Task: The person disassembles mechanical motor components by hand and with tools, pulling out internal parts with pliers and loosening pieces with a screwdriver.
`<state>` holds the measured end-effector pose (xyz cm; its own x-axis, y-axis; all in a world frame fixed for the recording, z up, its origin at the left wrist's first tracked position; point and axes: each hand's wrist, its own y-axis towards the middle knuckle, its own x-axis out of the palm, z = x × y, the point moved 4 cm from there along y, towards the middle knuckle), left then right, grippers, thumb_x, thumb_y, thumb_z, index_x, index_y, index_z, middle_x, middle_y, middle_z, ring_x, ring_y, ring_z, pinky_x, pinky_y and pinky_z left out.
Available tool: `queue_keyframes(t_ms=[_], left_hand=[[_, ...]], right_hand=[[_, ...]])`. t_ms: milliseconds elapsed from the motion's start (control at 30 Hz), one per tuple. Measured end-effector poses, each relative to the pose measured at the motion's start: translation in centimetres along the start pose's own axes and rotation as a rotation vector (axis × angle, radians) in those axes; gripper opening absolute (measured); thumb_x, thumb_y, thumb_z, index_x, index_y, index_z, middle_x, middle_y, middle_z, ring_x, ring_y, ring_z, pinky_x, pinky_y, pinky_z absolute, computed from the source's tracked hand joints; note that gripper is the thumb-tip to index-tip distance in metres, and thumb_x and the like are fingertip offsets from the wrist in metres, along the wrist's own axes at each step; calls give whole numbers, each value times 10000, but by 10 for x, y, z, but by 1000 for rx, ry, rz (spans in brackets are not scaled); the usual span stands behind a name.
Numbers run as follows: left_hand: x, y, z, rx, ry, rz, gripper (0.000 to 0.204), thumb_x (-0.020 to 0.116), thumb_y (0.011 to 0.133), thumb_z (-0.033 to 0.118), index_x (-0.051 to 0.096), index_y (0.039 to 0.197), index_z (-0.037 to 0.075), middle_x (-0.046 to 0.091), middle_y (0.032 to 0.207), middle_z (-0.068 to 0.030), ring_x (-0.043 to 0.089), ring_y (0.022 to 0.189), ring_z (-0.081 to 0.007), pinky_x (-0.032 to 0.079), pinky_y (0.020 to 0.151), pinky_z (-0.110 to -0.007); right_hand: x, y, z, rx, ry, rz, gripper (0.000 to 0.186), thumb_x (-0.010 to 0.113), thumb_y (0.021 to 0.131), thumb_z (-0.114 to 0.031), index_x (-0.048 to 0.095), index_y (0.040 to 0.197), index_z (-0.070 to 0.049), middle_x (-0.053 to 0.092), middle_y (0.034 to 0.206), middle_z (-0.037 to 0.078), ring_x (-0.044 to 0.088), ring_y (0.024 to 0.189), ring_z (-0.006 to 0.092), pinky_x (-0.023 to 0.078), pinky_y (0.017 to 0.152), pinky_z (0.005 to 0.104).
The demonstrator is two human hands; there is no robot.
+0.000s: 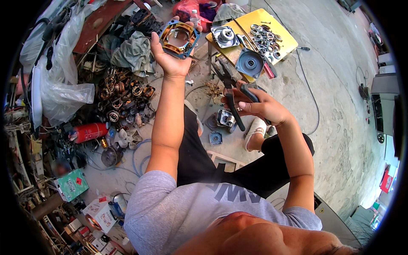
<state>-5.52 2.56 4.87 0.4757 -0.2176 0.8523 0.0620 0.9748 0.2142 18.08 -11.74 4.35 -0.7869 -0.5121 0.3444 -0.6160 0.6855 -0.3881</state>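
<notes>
On the upturned palm of my left hand (pixel 172 63) rests a motor stator (pixel 194 41), a squarish blue frame with copper windings around an open middle. The fingers curl up behind it, some tips showing past its far edge. My right hand (pixel 267 104) is wrapped around black-handled pliers (pixel 227 78), whose jaws point up and away, to the right of the stator. Just beyond the pliers, a blue-grey motor end cover (pixel 250 63) lies at the near edge of a yellow-topped stool (pixel 285 25). A silver end cover with a bearing (pixel 225 37) sits at its left corner.
Several bearings (pixel 265 40) are heaped on the yellow top. A pile of old copper windings (pixel 119 95) lies on the floor to the left, near a red cylinder (pixel 90 132). Small motor parts (pixel 225 118) stand between my feet. A black cable (pixel 312 106) crosses the concrete floor.
</notes>
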Motion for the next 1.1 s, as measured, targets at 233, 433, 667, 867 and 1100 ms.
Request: queue_keyframes(t_ms=[233,433,667,867,1100], left_hand=[[9,-8,-12,-174,-302,-87,792,551,842,653,489,1332,34,566,1252,-215,481,1221,-411,360,1042,-540],[17,-10,-18,-191,-298,-69,794,558,837,650,497,1324,26,554,1262,-210,472,1220,-400,355,1039,-536],[16,-10,-15,-226,-344,-122,800,572,830,645,505,1317,13,559,1260,-200,471,1221,-389,343,1051,-530],[-6,-6,0,-161,-424,-99,772,471,848,651,535,1253,-4,583,1217,-189,486,1233,-360,312,1052,-520],[-64,-3,12,-112,-420,450,839,278,887,675,480,1199,-77,559,1138,-211,570,1115,-400,370,944,-502]], right_hand=[[21,5,-9,84,284,-103,551,605,941,-103,409,1447,-5,552,1357,89,563,1228,222,502,987,372],[26,18,1,117,336,-112,533,601,946,-102,413,1436,-7,567,1317,122,558,1232,235,501,1002,419],[27,25,10,138,313,2,423,594,967,-150,481,1356,-29,591,1057,56,598,953,143,546,844,333],[33,27,11,102,-5,-26,428,600,964,-209,497,1346,-46,591,909,54,589,851,125,500,715,289],[47,24,21,-242,-592,214,403,604,933,-209,505,1271,-14,618,882,120,589,783,198,482,721,352]])
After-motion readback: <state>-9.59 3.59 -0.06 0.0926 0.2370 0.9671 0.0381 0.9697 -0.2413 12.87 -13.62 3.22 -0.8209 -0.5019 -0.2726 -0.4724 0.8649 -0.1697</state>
